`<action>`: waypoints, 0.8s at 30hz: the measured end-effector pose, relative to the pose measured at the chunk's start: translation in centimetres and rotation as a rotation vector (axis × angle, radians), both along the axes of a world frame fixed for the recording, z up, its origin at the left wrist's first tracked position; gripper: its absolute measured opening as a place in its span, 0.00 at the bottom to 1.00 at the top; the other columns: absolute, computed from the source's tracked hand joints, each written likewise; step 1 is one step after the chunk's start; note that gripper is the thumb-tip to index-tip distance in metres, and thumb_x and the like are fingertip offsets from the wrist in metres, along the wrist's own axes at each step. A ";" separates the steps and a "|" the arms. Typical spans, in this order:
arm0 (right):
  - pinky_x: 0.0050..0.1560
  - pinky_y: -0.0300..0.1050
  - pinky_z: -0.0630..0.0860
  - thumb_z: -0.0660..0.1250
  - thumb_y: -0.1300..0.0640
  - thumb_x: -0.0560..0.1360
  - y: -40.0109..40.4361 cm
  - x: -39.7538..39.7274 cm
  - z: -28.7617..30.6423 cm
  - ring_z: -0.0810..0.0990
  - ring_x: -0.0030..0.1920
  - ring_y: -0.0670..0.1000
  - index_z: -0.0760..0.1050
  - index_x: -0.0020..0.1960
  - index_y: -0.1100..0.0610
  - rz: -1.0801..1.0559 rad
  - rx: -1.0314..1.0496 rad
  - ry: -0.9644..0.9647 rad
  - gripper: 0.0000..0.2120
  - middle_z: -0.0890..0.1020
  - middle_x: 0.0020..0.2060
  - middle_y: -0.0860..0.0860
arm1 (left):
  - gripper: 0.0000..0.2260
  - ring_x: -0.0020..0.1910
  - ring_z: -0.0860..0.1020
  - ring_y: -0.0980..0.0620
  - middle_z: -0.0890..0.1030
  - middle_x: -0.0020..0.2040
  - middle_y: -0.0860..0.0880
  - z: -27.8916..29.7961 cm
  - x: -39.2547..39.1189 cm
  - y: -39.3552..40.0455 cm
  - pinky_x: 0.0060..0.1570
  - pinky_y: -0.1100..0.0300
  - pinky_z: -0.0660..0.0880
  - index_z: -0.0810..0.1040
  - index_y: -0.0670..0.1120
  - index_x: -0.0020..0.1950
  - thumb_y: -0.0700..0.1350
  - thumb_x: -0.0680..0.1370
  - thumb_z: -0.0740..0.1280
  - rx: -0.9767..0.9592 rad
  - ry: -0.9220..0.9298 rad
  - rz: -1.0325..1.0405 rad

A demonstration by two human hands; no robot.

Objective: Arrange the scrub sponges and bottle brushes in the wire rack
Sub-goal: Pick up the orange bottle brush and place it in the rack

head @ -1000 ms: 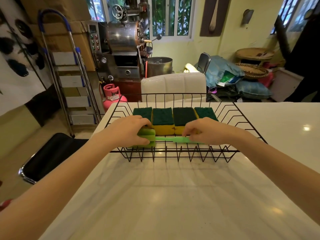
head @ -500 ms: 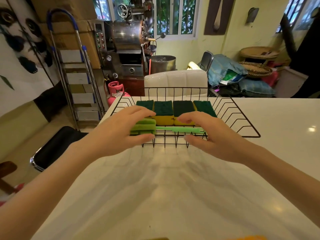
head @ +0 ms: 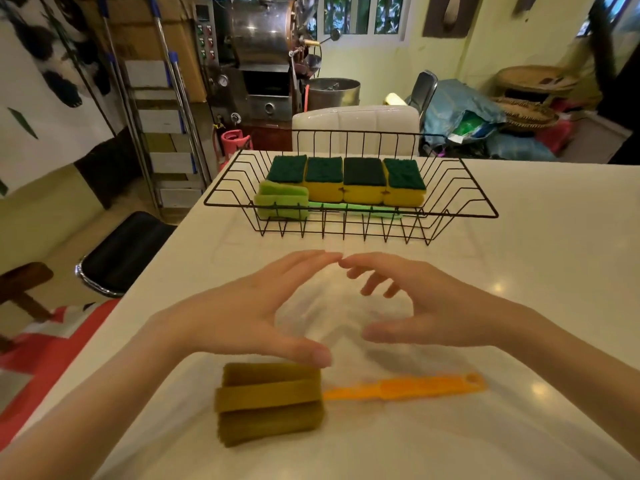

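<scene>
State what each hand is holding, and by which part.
Nothing. The left hand and right hand are both open and empty above the table; the orange brush lies untouched beneath them.

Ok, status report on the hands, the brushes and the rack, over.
Left hand and right hand open, empty, above the table. Green brush and four sponges in the wire rack. Orange-handled brush on the table, unobstructed.

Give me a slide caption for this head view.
Empty hands, left hand and right hand, hover above the orange bottle brush; wire rack holds four sponges.
</scene>
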State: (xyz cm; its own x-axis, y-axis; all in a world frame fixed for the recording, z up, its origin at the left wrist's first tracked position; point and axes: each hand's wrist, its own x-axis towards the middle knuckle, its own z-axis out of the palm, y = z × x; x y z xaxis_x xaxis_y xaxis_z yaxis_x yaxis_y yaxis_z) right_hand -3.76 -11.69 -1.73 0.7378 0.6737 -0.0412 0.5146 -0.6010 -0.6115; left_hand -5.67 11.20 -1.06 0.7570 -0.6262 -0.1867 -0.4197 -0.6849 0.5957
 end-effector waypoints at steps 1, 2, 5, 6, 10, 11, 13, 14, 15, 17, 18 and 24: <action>0.57 0.40 0.74 0.70 0.46 0.68 0.0 -0.4 -0.1 0.72 0.57 0.40 0.58 0.68 0.41 0.014 -0.020 0.027 0.33 0.71 0.62 0.40 | 0.43 0.67 0.48 0.75 0.44 0.66 0.78 -0.3 -0.3 0.0 0.63 0.72 0.52 0.42 0.73 0.65 0.66 0.62 0.69 0.019 0.023 -0.007; 0.57 0.40 0.74 0.71 0.45 0.67 -0.1 -0.8 -0.1 0.72 0.56 0.40 0.58 0.68 0.40 0.029 -0.042 0.045 0.34 0.71 0.61 0.40 | 0.45 0.66 0.48 0.75 0.44 0.66 0.78 -0.5 -0.6 -0.1 0.63 0.72 0.51 0.41 0.73 0.65 0.65 0.61 0.70 0.042 0.041 -0.016; 0.56 0.37 0.72 0.72 0.43 0.65 -0.3 -1.7 -0.4 0.72 0.55 0.38 0.59 0.67 0.38 0.059 -0.133 0.053 0.35 0.70 0.61 0.37 | 0.47 0.67 0.52 0.71 0.47 0.70 0.72 -0.5 -1.3 -0.1 0.65 0.69 0.55 0.43 0.74 0.65 0.64 0.58 0.73 0.115 0.095 -0.049; 0.56 0.37 0.72 0.72 0.42 0.64 -0.4 -1.9 -0.5 0.71 0.55 0.38 0.59 0.66 0.38 0.074 -0.169 0.040 0.35 0.69 0.61 0.37 | 0.47 0.67 0.55 0.69 0.49 0.70 0.71 -0.4 -1.5 -0.1 0.66 0.67 0.58 0.44 0.74 0.64 0.64 0.57 0.73 0.135 0.117 -0.059; 0.51 0.34 0.70 0.72 0.41 0.64 -0.4 -2.4 -0.7 0.70 0.50 0.39 0.63 0.64 0.40 0.139 -0.273 -0.008 0.32 0.68 0.56 0.38 | 0.46 0.61 0.65 0.64 0.61 0.63 0.69 -0.6 -1.5 0.0 0.59 0.63 0.70 0.48 0.76 0.63 0.70 0.51 0.71 0.211 0.129 -0.084; 0.49 0.34 0.70 0.72 0.42 0.65 -0.4 -2.4 -0.8 0.70 0.48 0.39 0.64 0.64 0.40 0.145 -0.292 -0.016 0.31 0.69 0.55 0.39 | 0.47 0.59 0.67 0.63 0.62 0.61 0.69 -0.8 -1.3 0.1 0.56 0.63 0.71 0.49 0.76 0.62 0.73 0.49 0.69 0.222 0.120 -0.081; 0.48 0.35 0.70 0.71 0.43 0.66 -0.4 -2.5 -0.8 0.70 0.47 0.40 0.66 0.62 0.40 0.155 -0.315 -0.021 0.27 0.70 0.52 0.41 | 0.46 0.57 0.69 0.62 0.64 0.59 0.69 -1.2 -1.0 0.1 0.53 0.62 0.73 0.51 0.75 0.62 0.76 0.47 0.65 0.235 0.113 -0.074; 0.48 0.37 0.71 0.71 0.44 0.66 -0.4 -2.5 -0.8 0.71 0.46 0.40 0.68 0.61 0.41 0.158 -0.315 -0.016 0.25 0.72 0.50 0.42 | 0.46 0.56 0.70 0.62 0.65 0.58 0.69 -1.3 -0.9 0.1 0.53 0.62 0.74 0.52 0.75 0.62 0.76 0.47 0.65 0.240 0.113 -0.077; 0.48 0.39 0.72 0.71 0.45 0.66 -0.4 -2.5 -0.9 0.71 0.45 0.41 0.69 0.60 0.42 0.161 -0.309 -0.008 0.23 0.73 0.48 0.42 | 0.45 0.56 0.70 0.62 0.66 0.57 0.69 -1.4 -0.8 0.0 0.52 0.63 0.74 0.54 0.75 0.62 0.76 0.47 0.65 0.245 0.114 -0.084; 0.47 0.42 0.73 0.71 0.46 0.67 -0.4 -2.3 -0.9 0.72 0.42 0.43 0.73 0.56 0.44 0.166 -0.285 0.008 0.19 0.75 0.45 0.45 | 0.41 0.54 0.72 0.62 0.68 0.54 0.68 -1.2 -0.7 -0.2 0.49 0.65 0.74 0.58 0.74 0.61 0.73 0.50 0.68 0.243 0.134 -0.097; 0.46 0.42 0.73 0.71 0.47 0.68 -0.4 -2.2 -0.9 0.72 0.41 0.43 0.74 0.55 0.44 0.168 -0.275 0.012 0.16 0.75 0.44 0.45 | 0.38 0.53 0.72 0.61 0.70 0.53 0.68 -1.0 -0.7 -0.2 0.48 0.66 0.75 0.59 0.73 0.60 0.70 0.52 0.69 0.237 0.159 -0.104; 0.44 0.44 0.76 0.67 0.49 0.71 -0.6 -1.2 -0.7 0.74 0.39 0.43 0.78 0.49 0.45 0.138 -0.258 0.012 0.08 0.78 0.39 0.44 | 0.29 0.53 0.75 0.60 0.75 0.54 0.62 0.4 0.9 -0.3 0.50 0.64 0.77 0.66 0.67 0.60 0.59 0.61 0.71 0.206 0.245 -0.133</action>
